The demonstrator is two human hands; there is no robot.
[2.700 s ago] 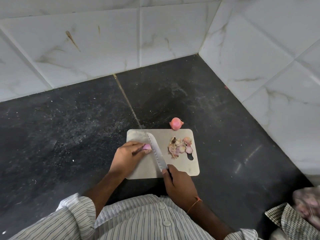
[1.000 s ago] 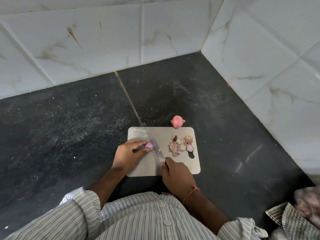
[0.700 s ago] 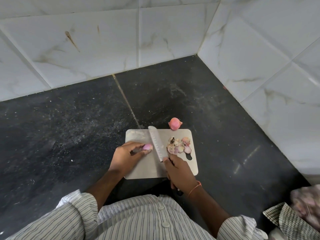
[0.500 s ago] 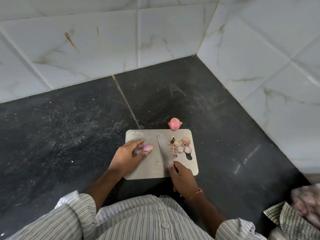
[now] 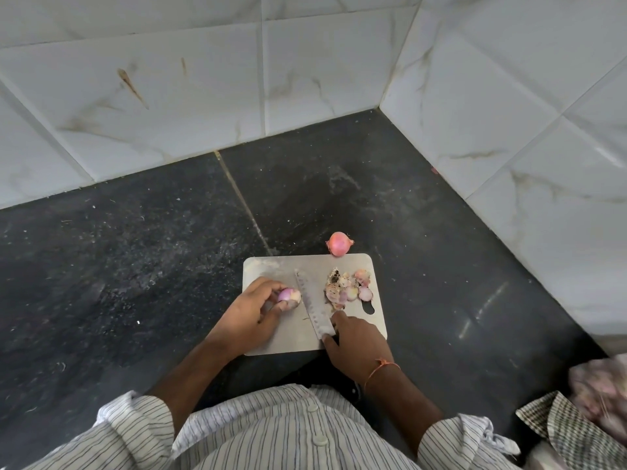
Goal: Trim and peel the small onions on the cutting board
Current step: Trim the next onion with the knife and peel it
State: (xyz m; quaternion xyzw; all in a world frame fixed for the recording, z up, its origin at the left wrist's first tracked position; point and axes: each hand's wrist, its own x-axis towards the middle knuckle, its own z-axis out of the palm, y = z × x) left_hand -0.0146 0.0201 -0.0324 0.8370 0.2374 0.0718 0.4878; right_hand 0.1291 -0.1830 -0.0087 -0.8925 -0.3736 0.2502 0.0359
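Pinching a small onion point(image 5: 289, 295) between the curled fingers point(image 5: 271, 287) and thumb of the left hand point(image 5: 252, 313), just left of centre in the frame, on the left half of the cutting board point(image 5: 271, 266). Showing part purple skin, part pale cut flesh on that onion. Gripping the knife point(image 5: 314, 305) in the right hand point(image 5: 356, 344) at lower centre, fingers curled round the hidden handle, forefinger lying along the blade near its base. Lying flat on the board, blade running up and to the left, just right of the held onion, whether touching it being impossible to tell. Sitting in a heap on the right half of the board: peels and trimmed ends point(image 5: 347, 288). Resting on the dark bench point(image 5: 135, 249) at the board's far edge, a second whole onion point(image 5: 339, 244), unpeeled. Hanging at the lower right corner of the frame, a checked cloth point(image 5: 570, 432).
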